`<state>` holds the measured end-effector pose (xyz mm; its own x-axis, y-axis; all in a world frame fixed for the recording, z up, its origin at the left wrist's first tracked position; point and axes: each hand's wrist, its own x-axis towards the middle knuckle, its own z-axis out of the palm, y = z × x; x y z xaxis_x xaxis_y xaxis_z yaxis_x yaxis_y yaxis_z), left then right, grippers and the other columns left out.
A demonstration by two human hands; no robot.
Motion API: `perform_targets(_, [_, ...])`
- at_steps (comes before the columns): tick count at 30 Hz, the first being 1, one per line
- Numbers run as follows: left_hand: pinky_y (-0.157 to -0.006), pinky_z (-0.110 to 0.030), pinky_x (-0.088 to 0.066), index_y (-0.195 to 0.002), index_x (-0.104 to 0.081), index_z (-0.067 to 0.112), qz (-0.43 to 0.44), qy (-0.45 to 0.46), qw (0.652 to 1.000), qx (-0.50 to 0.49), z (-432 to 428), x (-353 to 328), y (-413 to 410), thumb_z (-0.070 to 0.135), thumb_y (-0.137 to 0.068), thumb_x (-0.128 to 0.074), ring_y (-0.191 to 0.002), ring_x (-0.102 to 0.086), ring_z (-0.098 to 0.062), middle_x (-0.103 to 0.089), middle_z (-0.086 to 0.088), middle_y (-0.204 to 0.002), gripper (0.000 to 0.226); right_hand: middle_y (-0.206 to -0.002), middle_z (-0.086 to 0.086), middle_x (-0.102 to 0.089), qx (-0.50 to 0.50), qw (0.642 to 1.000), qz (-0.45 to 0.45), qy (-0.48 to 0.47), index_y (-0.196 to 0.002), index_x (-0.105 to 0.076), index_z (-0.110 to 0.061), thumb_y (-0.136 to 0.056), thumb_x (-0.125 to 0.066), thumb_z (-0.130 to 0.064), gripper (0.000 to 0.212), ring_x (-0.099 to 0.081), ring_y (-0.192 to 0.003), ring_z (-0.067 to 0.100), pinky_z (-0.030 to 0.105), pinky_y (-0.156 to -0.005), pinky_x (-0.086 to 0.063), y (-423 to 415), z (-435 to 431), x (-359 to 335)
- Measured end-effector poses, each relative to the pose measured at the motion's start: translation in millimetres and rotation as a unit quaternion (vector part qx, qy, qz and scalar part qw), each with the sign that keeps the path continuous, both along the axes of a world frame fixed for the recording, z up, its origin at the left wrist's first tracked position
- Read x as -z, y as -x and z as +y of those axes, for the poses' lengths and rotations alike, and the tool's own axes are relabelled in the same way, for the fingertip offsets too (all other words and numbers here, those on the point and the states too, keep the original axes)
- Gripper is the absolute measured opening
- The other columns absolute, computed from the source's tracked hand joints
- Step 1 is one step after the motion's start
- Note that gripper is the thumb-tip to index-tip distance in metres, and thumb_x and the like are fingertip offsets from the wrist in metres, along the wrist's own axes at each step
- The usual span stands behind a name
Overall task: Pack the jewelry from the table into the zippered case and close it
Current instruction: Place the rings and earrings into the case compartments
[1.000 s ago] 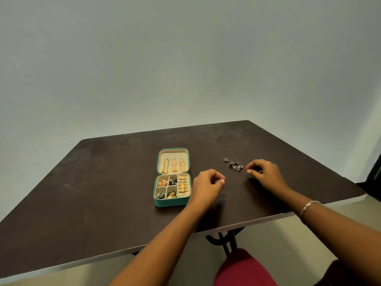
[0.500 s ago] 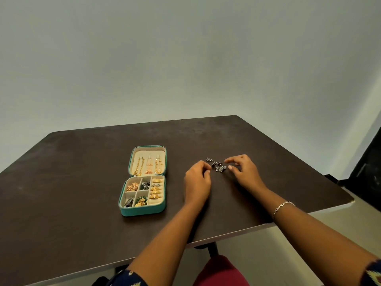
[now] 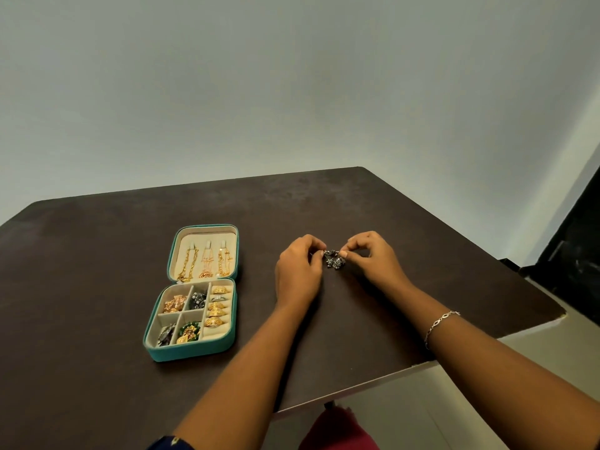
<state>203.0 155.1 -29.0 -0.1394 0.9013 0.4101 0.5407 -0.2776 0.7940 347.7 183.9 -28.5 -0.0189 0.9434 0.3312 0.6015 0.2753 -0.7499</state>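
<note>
A teal zippered case (image 3: 191,351) lies open on the dark table (image 3: 97,254), left of my hands. Its lid holds three gold chains (image 3: 206,263). Its tray compartments hold gold rings (image 3: 217,311) and several earrings. To the right of the case, a pair of dark silver earrings (image 3: 334,260) hangs just above the table between my hands. My left hand (image 3: 298,274) pinches their left end with thumb and fingertips. My right hand (image 3: 373,259) pinches the right end.
The table's right edge (image 3: 532,329) and front edge run close to my forearms. A silver bracelet (image 3: 440,324) sits on my right wrist. A plain grey wall stands behind the table. Something dark stands at the far right.
Both hands came together on the silver earrings, which lay on the table a second ago, and now pinch them from each side. The camera view shifted right, so the case sits further left.
</note>
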Motion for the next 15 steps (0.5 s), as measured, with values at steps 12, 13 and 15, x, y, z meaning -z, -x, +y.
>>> perform_targets(12, [-0.075,-0.023,-0.040,-0.094,-0.061,0.023,0.069,-0.024,0.994,0.087,-6,-2,-2,0.020,-0.077,-0.069,-0.092,-0.048,-0.006,-0.063,0.009,-0.095,0.019,-0.091,0.006,-0.060,-0.094,0.976,0.197,-0.005,-0.074,-0.065,-0.011,-0.079,-0.065,-0.001,0.011,-0.057,-0.084,0.004,0.011,-0.079,-0.043,-5,-7,-2])
perform_targets(13, [-0.076,-0.023,-0.040,-0.096,-0.058,0.023,0.079,-0.024,0.992,0.093,-7,-2,-2,0.023,-0.076,-0.071,-0.094,-0.047,-0.006,-0.061,0.009,-0.097,0.023,-0.088,0.005,-0.061,-0.106,0.971,0.215,0.000,-0.074,-0.065,-0.010,-0.079,-0.064,0.000,0.012,-0.058,-0.082,0.004,0.014,-0.078,-0.045,-4,-8,-3])
perform_targets(15, [-0.074,-0.023,-0.041,-0.096,-0.053,0.025,0.086,-0.013,0.992,0.094,-9,-4,-3,0.026,-0.074,-0.072,-0.094,-0.047,-0.005,-0.057,0.007,-0.099,0.029,-0.083,0.003,-0.061,-0.127,0.965,0.228,0.008,-0.076,-0.065,-0.005,-0.081,-0.061,0.001,0.008,-0.059,-0.077,0.004,0.018,-0.074,-0.047,-4,-10,-4])
